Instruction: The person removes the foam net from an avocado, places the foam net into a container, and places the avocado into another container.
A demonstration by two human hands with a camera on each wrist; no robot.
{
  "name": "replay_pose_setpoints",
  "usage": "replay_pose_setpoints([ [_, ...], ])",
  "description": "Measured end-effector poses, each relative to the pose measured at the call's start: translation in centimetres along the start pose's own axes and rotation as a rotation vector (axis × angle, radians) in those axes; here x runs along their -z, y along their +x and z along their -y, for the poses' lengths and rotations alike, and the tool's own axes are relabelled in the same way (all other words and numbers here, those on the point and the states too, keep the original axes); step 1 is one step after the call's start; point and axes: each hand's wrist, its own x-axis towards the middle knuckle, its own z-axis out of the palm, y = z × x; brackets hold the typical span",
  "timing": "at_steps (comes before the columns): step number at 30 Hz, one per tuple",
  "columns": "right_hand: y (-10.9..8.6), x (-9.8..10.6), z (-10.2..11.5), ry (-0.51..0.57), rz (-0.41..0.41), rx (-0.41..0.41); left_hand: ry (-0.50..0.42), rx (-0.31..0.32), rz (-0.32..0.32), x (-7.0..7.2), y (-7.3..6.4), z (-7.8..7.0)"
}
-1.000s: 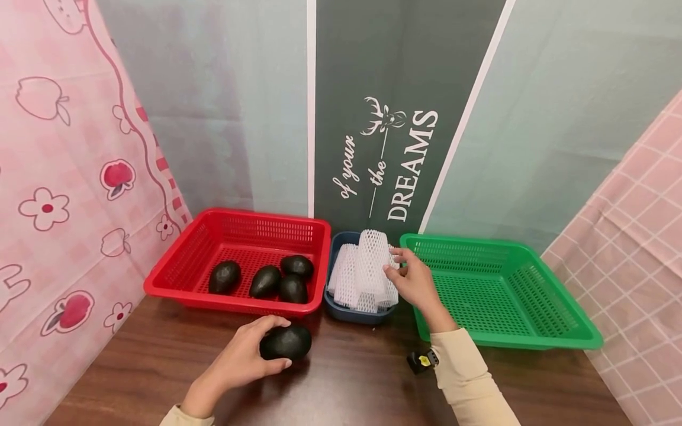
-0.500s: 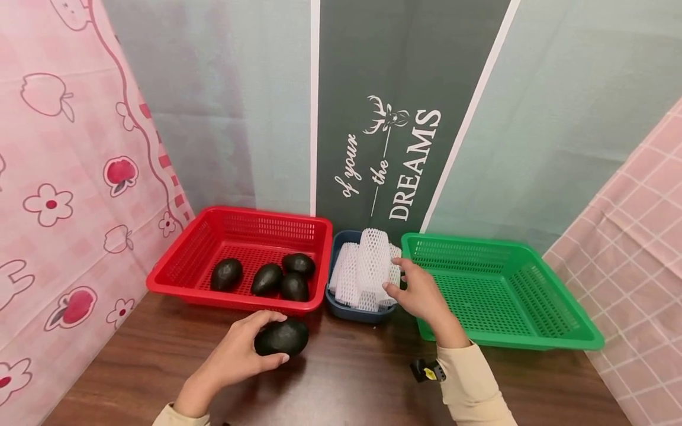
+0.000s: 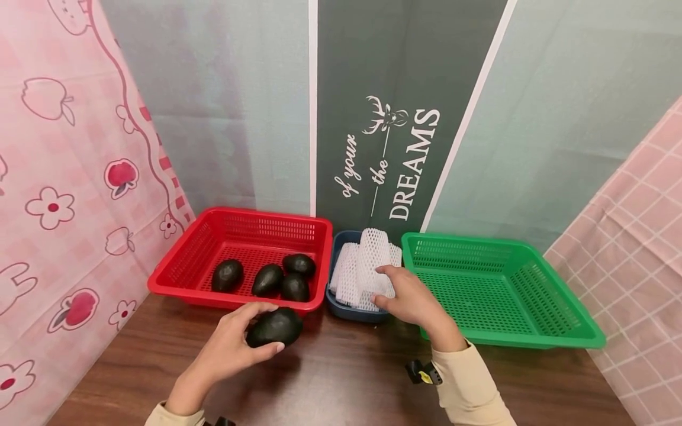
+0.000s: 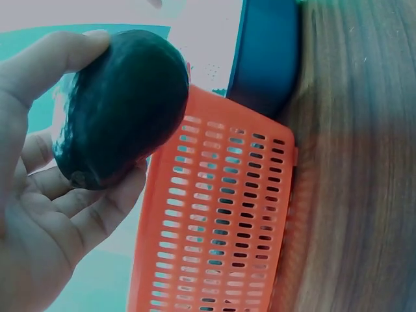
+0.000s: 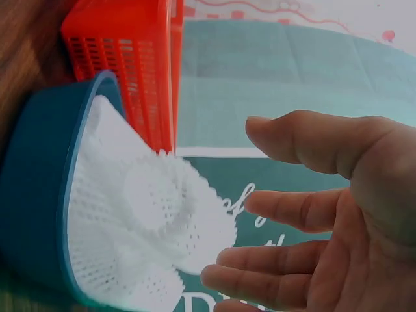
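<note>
My left hand (image 3: 229, 349) holds a dark avocado (image 3: 276, 327) between thumb and fingers, raised just in front of the red basket. The left wrist view shows the avocado (image 4: 127, 107) gripped at its sides, with the fingers beneath. My right hand (image 3: 412, 300) reaches over the white foam net sleeves (image 3: 370, 266), which lie stacked in a small blue tub (image 3: 354, 313). In the right wrist view the right hand (image 5: 325, 227) has thumb and fingers spread beside the foam net sleeves (image 5: 136, 214), with nothing between them.
The red basket (image 3: 186, 290) at the left holds several avocados (image 3: 227, 275). A green basket (image 3: 495, 302) stands to the right of the tub. All stand on a brown wooden table (image 3: 341, 378), with printed cloths hanging behind and at both sides.
My left hand has moved slightly left and up with the avocado. The right hand has shifted a little left, further over the foam net sleeves.
</note>
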Motion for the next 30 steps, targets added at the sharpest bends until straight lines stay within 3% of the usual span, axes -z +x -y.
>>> replay_pose_setpoints([
  [9, 0.2, -1.3, 1.7, -0.013, 0.012, 0.033, 0.006, 0.004, -0.100, 0.7, 0.6, 0.8],
  [30, 1.0, -3.2, 4.5, -0.004, 0.061, 0.128, 0.092, 0.046, -0.234, 2.2, 2.3, 2.8],
])
